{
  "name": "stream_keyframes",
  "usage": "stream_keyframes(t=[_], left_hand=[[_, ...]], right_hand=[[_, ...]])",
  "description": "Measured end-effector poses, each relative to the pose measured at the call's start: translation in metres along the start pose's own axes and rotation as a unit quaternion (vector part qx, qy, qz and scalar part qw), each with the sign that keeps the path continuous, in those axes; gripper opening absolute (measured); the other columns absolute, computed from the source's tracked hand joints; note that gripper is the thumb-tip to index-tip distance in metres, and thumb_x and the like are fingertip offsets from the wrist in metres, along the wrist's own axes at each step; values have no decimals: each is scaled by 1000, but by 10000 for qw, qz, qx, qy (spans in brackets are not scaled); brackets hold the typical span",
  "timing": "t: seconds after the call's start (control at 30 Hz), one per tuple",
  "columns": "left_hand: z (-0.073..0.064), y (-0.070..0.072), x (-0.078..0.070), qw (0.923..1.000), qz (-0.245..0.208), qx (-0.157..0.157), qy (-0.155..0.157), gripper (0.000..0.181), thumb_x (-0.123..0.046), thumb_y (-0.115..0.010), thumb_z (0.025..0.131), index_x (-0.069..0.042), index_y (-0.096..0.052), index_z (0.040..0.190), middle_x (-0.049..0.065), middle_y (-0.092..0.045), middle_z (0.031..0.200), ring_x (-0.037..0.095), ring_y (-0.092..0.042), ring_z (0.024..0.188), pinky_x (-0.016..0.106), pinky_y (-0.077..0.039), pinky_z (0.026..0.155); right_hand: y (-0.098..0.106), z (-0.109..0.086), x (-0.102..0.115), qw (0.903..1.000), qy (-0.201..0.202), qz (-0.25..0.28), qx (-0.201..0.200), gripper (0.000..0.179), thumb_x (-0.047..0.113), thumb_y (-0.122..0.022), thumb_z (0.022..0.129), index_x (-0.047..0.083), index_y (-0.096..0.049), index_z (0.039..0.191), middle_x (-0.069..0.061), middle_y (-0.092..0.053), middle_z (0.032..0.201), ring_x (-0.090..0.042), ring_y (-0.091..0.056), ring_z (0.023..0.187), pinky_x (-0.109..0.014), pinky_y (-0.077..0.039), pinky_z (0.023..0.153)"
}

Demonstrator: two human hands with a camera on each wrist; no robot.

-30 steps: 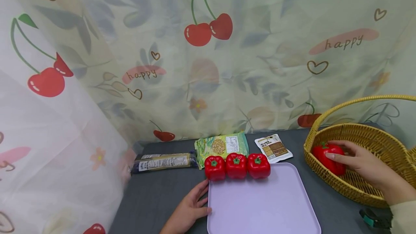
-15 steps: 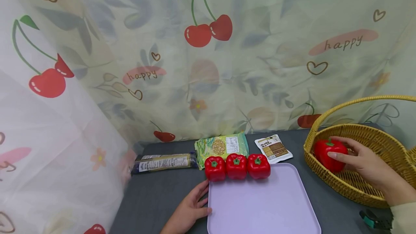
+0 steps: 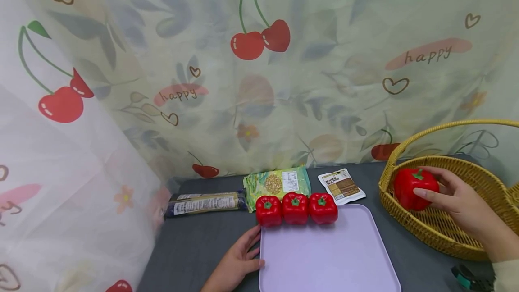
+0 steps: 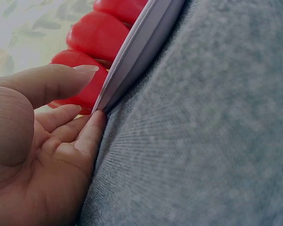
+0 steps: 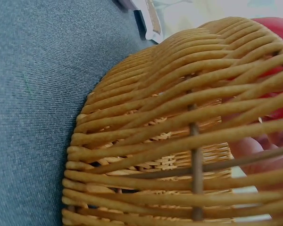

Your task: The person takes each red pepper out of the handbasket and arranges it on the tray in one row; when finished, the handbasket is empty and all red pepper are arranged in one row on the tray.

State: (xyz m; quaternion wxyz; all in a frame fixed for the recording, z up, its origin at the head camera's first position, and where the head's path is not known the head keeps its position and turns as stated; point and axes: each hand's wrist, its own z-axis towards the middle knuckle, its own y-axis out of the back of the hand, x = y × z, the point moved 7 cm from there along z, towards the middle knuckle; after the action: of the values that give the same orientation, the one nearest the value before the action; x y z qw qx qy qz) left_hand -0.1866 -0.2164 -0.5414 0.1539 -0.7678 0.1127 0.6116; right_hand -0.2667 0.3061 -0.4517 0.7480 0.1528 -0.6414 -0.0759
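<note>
In the head view my right hand [image 3: 462, 202] grips a red bell pepper [image 3: 411, 188] at the left part of the wicker basket [image 3: 466, 242]. The right wrist view looks through the basket's woven side [image 5: 179, 94], which hides most of that hand and the pepper. My left hand [image 3: 237, 258] touches the left edge of a pale purple tray [image 3: 324, 256], its fingers loosely extended. Three more red peppers, left [image 3: 268, 211], middle [image 3: 295, 208] and right [image 3: 323, 208], stand in a row along the tray's far edge.
Behind the peppers lie a green bag of grain [image 3: 279, 181] and a small white-and-brown packet [image 3: 342, 185]. Long dark packages [image 3: 204, 203] lie at the back left. A black and teal object [image 3: 466, 276] sits near my right sleeve. A printed curtain [image 3: 284, 102] bounds the table's back.
My right hand has lifted the pepper from down in the basket and moved it slightly up and to the right. The left hand stays at the tray's edge.
</note>
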Motion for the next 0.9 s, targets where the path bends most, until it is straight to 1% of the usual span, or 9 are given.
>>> stream_keyframes(t=[0.1,0.23,0.27,0.33,0.5,0.67,0.9], left_hand=[[-1,0,0,10000,-56,-60,56,90,12,-72,95,8,-20,169,28,-18,176,46,-22,160,45,-43,119],[-2,0,0,9998,-74,-98,131,91,12,-72,96,8,-19,169,28,-18,176,46,-22,160,44,-44,118],[-2,0,0,9998,-74,-99,136,91,12,-72,96,8,-19,169,28,-18,176,46,-22,160,44,-43,118],[-1,1,1,9998,-37,-123,156,91,12,-73,96,8,-20,169,28,-19,176,45,-23,160,44,-44,118],[-1,1,2,9999,-21,-108,117,91,11,-73,96,8,-20,169,28,-19,176,46,-23,160,44,-44,118],[-1,1,0,9999,12,-96,60,90,11,-73,96,8,-20,169,28,-19,176,46,-24,159,44,-44,118],[-1,0,0,9999,75,-119,47,90,10,-73,96,8,-21,169,29,-20,175,47,-25,159,45,-44,118]], right_hand=[[0,-3,5,9998,41,-154,-68,49,12,-66,110,23,-45,153,2,-48,137,-1,-64,101,-34,-66,77],[-1,-6,13,9995,91,-300,-38,56,11,-68,109,12,-41,158,-8,-46,144,2,-62,104,-32,-65,78],[-2,-7,15,9995,120,-308,-12,58,11,-68,108,10,-39,159,-7,-46,145,3,-62,105,-31,-65,79],[-3,-9,20,9994,192,-280,29,61,8,-69,108,10,-38,160,-3,-47,144,3,-63,107,-31,-65,80],[-8,-14,33,9987,469,-110,159,66,0,-70,105,17,-38,159,12,-50,139,3,-62,113,-31,-65,80],[-20,-17,44,9975,612,-21,339,70,-5,-72,101,15,-38,159,11,-50,140,5,-60,116,-33,-66,80],[-42,-21,55,9954,737,151,586,72,-7,-76,97,7,-38,158,6,-52,142,2,-61,119,-34,-66,82]])
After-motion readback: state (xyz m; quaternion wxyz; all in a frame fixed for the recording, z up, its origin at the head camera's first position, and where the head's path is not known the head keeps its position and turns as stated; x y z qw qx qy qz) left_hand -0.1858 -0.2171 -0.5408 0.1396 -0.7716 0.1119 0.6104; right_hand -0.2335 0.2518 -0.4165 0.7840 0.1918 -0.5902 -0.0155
